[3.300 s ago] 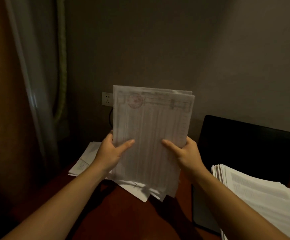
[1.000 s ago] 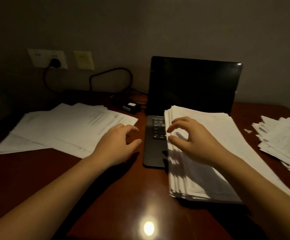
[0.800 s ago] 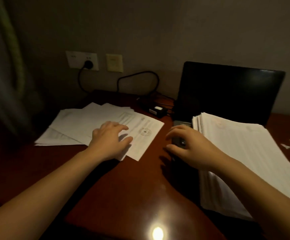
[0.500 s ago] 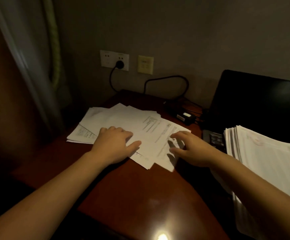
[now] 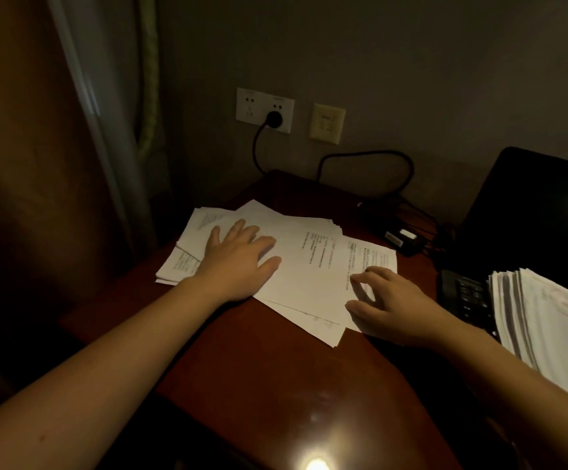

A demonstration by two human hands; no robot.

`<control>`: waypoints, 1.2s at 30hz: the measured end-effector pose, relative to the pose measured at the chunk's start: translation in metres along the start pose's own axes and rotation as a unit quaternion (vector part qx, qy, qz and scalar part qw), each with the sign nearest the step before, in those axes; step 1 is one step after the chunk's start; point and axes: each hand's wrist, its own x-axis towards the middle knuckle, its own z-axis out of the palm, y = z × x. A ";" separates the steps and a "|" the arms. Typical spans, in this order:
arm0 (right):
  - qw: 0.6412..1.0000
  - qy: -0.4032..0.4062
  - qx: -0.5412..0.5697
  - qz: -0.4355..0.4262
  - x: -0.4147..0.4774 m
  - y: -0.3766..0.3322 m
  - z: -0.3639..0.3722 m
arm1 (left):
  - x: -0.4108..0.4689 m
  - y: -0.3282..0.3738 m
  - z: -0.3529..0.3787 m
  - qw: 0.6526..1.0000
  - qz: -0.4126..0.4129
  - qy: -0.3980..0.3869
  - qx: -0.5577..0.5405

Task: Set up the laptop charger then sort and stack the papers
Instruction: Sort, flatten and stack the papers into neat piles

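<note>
Papers (image 5: 309, 266) lie fanned on the worktop's (image 5: 276, 385) left corner; both hands have crossed to them from the tall stack (image 5: 547, 327). The left hand (image 5: 235, 262) presses them, grip spread flat. The right hand (image 5: 391, 307) curls at their edge, pinch unclear: gathering this batch likely begins.

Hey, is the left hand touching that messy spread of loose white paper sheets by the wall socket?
Touching. The head view shows the left hand lying flat, fingers straight, on top of the spread of loose white paper sheets.
</note>
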 end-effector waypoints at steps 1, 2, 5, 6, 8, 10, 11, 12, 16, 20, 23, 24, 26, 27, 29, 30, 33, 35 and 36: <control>1.000 0.000 0.004 -0.003 0.002 -0.002 0.001 | 0.001 -0.002 0.000 1.000 -0.020 -0.002 0.000; 1.000 -0.003 0.006 -0.007 0.004 -0.004 0.001 | 0.001 -0.005 0.000 0.999 -0.039 -0.017 -0.002; 0.999 -0.021 -0.004 -0.024 0.005 -0.008 0.000 | -0.001 -0.012 -0.008 0.993 -0.076 -0.085 0.006; 0.999 -0.025 -0.008 -0.027 0.005 -0.009 -0.002 | -0.002 -0.011 -0.014 0.993 -0.077 -0.088 0.025; 0.999 -0.030 -0.006 -0.032 0.006 -0.008 -0.005 | -0.001 -0.005 -0.028 0.992 -0.067 -0.042 0.098; 0.998 -0.035 -0.007 -0.044 0.007 -0.004 -0.006 | 0.001 0.002 -0.044 0.992 -0.070 0.024 0.102; 0.998 -0.041 -0.012 -0.052 0.008 -0.002 -0.006 | 0.002 0.003 -0.045 0.994 -0.066 0.039 0.082; 0.997 -0.048 -0.018 -0.063 0.007 -0.001 -0.005 | 0.003 0.004 -0.043 0.996 -0.044 0.034 0.069; 0.989 -0.075 -0.048 -0.118 -0.005 0.001 -0.002 | 0.008 0.009 -0.033 0.992 0.076 -0.102 0.017; 0.984 -0.081 -0.071 -0.143 -0.022 -0.002 -0.003 | 0.028 0.016 -0.037 0.986 0.060 -0.157 0.016; 0.983 -0.082 -0.075 -0.145 -0.031 -0.003 -0.007 | 0.041 0.023 -0.044 0.979 0.058 -0.190 0.041; 0.984 -0.083 -0.071 -0.141 -0.034 -0.003 -0.008 | 0.044 0.026 -0.046 0.979 0.055 -0.192 0.047; 0.986 -0.077 -0.059 -0.134 -0.038 -0.006 -0.010 | 0.045 0.033 -0.052 0.978 0.033 -0.200 0.041; 0.988 -0.072 -0.054 -0.128 -0.039 -0.007 -0.011 | 0.045 0.035 -0.054 0.976 0.020 -0.213 0.027; 0.992 -0.057 -0.043 -0.104 -0.041 -0.009 -0.013 | 0.045 0.040 -0.059 0.968 0.004 -0.252 -0.009; 0.994 -0.047 -0.039 -0.091 -0.042 -0.009 -0.013 | 0.045 0.042 -0.061 0.964 0.004 -0.266 -0.029; 0.999 -0.008 -0.001 -0.046 -0.041 -0.005 -0.012 | 0.039 0.042 -0.066 0.961 0.012 -0.266 -0.070; 0.996 0.033 0.085 -0.016 -0.040 -0.001 -0.009 | 0.031 0.038 -0.072 0.958 0.006 -0.266 -0.108; 0.988 0.066 0.138 0.002 -0.040 0.001 -0.007 | 0.027 0.035 -0.076 0.953 -0.003 -0.267 -0.144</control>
